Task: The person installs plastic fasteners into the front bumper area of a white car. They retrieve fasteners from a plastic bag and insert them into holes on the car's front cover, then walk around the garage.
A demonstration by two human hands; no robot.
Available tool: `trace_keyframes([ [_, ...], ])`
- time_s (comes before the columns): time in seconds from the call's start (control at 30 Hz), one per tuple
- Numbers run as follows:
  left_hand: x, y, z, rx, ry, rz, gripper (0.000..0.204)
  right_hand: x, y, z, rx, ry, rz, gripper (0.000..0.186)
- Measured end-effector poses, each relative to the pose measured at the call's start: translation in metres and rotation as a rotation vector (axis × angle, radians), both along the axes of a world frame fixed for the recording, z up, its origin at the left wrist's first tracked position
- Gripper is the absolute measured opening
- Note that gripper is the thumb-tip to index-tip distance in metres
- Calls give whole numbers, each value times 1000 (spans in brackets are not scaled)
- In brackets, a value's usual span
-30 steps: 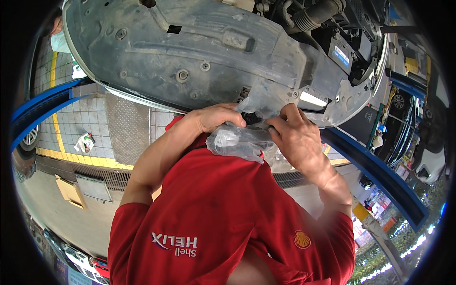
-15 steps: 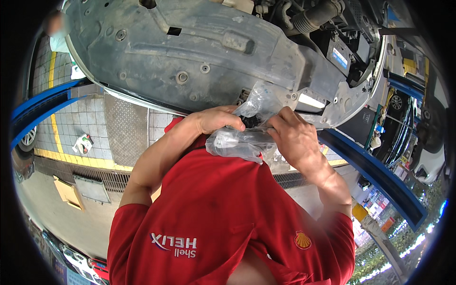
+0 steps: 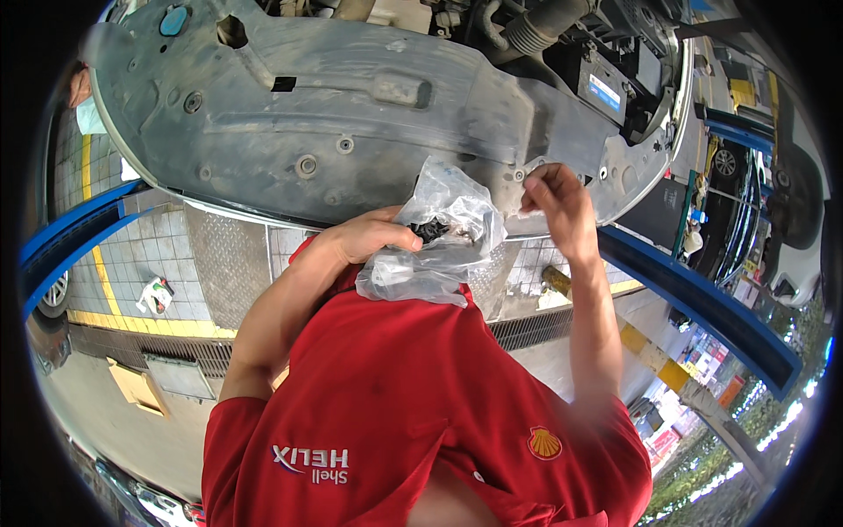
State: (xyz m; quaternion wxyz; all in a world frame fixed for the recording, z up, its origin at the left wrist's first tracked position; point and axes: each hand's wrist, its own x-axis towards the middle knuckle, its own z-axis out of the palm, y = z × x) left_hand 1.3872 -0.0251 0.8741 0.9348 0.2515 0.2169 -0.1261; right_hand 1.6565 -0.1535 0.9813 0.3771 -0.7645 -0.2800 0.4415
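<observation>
Half a second ago the right hand (image 3: 562, 206) was up against the bag; now it has let go and moved off to the right, and the bag's top has spread out wider. Nearest is the red shirt (image 3: 378, 378), low in the middle of the frame. Just above it is the clear bag (image 3: 413, 277), crumpled, with a bunch of small black bits (image 3: 430, 231) in its middle. The left hand (image 3: 378, 237) is clamped on the left side of the bag, with its thumb right next to the black bits. So the left hand is the near one.

The right hand is apart from the bag, up and to the right of it. Its fingers are bent in, but I can't tell if they pinch some little thing. From that hand, the bag and its black bits lie down and to the left. The bag looks longest from top to bottom of the frame, but it is too crumpled to be sure.

Past the hands, a big dark cover (image 3: 263, 136) fills the upper middle. The right hand is over its lower right edge. Farther on, a battery (image 3: 606, 88) sits at the upper right, beside a ribbed hose (image 3: 527, 39).
</observation>
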Motion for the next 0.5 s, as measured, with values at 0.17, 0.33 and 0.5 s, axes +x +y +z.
trace_keyframes([
  [0.17, 0, 2, 1, -6, -26, -14, 65, 44, -25, -69, -155, -23, -179, 23],
  [0.33, -1, 4, 6, -23, -14, -8, 67, 43, -34, -89, -132, -105, -154, 25],
  [0.5, -2, 5, 7, -46, 11, -6, 67, 41, -29, -82, -214, -223, -165, 27],
])
